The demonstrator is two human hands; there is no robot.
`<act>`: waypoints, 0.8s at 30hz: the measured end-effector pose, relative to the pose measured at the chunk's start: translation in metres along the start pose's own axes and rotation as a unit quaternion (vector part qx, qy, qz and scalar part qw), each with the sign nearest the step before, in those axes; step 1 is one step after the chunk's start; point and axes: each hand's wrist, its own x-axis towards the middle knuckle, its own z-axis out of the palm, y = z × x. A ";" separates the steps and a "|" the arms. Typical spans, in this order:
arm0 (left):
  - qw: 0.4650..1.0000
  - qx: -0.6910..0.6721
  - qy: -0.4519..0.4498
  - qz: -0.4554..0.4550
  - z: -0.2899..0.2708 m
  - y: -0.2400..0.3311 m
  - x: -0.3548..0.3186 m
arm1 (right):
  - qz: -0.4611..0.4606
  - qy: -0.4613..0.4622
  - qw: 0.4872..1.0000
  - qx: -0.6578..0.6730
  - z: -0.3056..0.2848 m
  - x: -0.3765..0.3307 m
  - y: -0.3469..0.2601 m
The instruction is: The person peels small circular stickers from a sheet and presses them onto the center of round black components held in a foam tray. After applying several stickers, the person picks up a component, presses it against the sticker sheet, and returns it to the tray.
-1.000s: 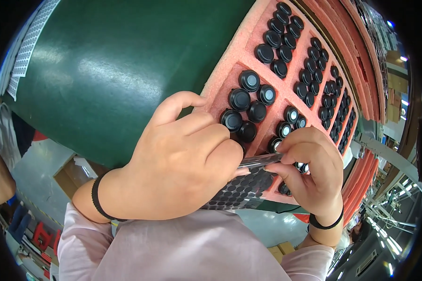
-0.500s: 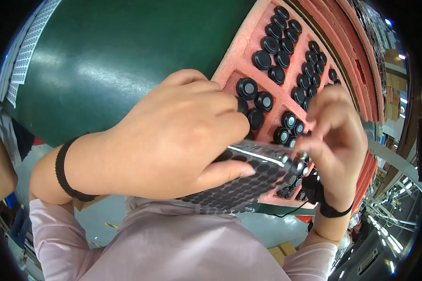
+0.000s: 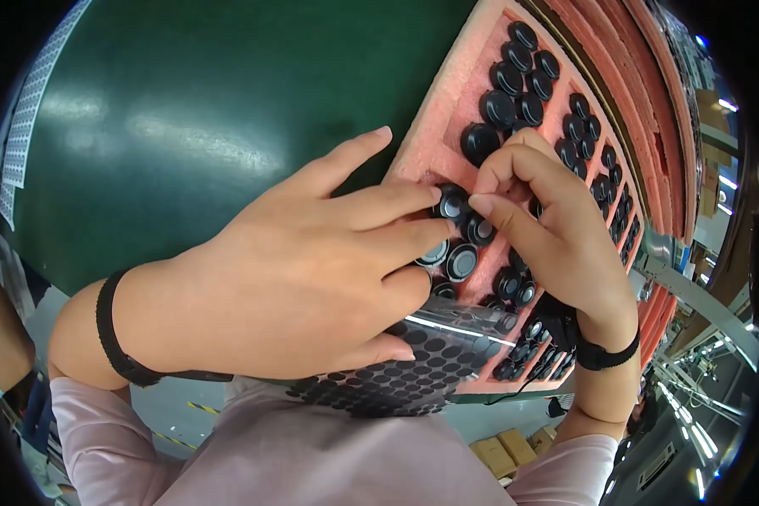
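The white sheet at the left edge of the tabletop carries close rows of small marks, which are too small to be read. The round caps are black, low and ringed; several in the nearest compartment of the pink foam tray show a grey disc in the middle of the top. They sit in groups in the compartments, on the right side of the green tabletop. Being round, they have no clear long axis; the tops of the nearest ones face mostly upward, toward the viewer.

The left hand has its fingers spread over the near compartment. Two fingertips touch the caps there, while the thumb and the bent index finger grip a clear sheet printed with rows of black dots. This clear sheet hangs below the hand, in front of the person's body; its shiny edge runs to the right and slants a little downward.

The right hand is above the same compartment, its thumb and index finger closed in a pinch just beside the caps. I cannot tell whether something thin is between them.
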 end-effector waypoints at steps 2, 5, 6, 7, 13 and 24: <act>1.000 0.002 -0.008 -0.005 0.001 -0.001 -0.001 | 0.012 -0.004 1.000 0.012 0.001 0.002 -0.001; 1.000 -0.005 -0.012 -0.002 0.001 -0.002 -0.002 | 0.030 -0.003 0.999 0.023 0.003 0.000 -0.005; 1.000 -0.008 -0.014 0.000 0.001 -0.002 -0.003 | 0.038 0.001 0.999 0.030 0.004 0.000 -0.006; 1.000 -0.009 -0.014 -0.001 0.001 -0.003 -0.003 | 0.047 0.005 0.998 0.037 0.005 0.001 -0.006; 1.000 -0.012 -0.017 -0.008 0.004 -0.003 -0.001 | 0.028 0.004 1.000 0.001 0.006 0.002 -0.003; 0.999 -0.010 -0.021 -0.026 0.004 0.000 0.000 | -0.004 0.020 0.999 -0.036 0.010 0.001 0.002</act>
